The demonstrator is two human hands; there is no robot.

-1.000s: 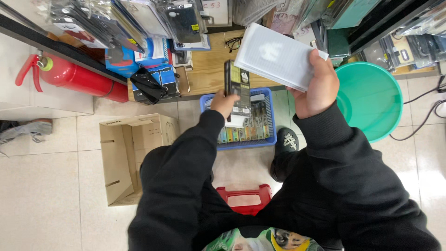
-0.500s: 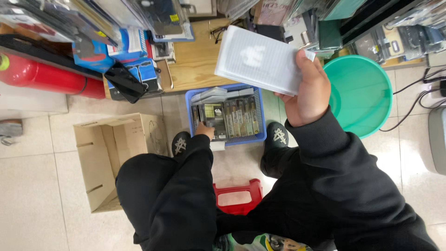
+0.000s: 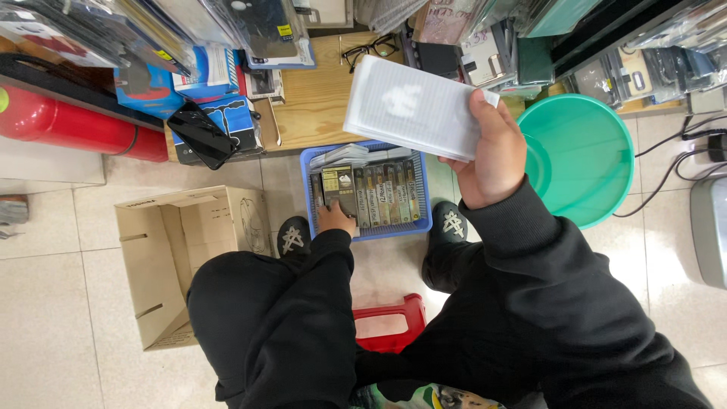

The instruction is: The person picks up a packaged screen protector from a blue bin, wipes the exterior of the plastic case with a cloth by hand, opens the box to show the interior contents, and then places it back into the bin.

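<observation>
My right hand [image 3: 492,155] is raised and grips a stack of flat white packets [image 3: 413,106] by its right end. A blue plastic basket [image 3: 306,189] sits on the floor between my shoes, filled with a row of dark, narrow packages standing on edge. My left hand [image 3: 337,220] reaches down into the basket's near left corner. Its fingers are curled on the near end of a dark package [image 3: 338,185] at the left of the row. Both arms are in black sleeves.
An open cardboard box [image 3: 174,250] lies to the left, and a green plastic basin [image 3: 583,151] stands to the right. A red stool [image 3: 386,322] is under me. Behind the basket are a low wooden shelf [image 3: 310,98] with glasses [image 3: 371,51], hanging packaged goods and a red fire extinguisher [image 3: 76,125].
My left hand, which held a dark package up above the basket, has come down and set it into the row at the basket's left. My right hand keeps the white stack raised.
</observation>
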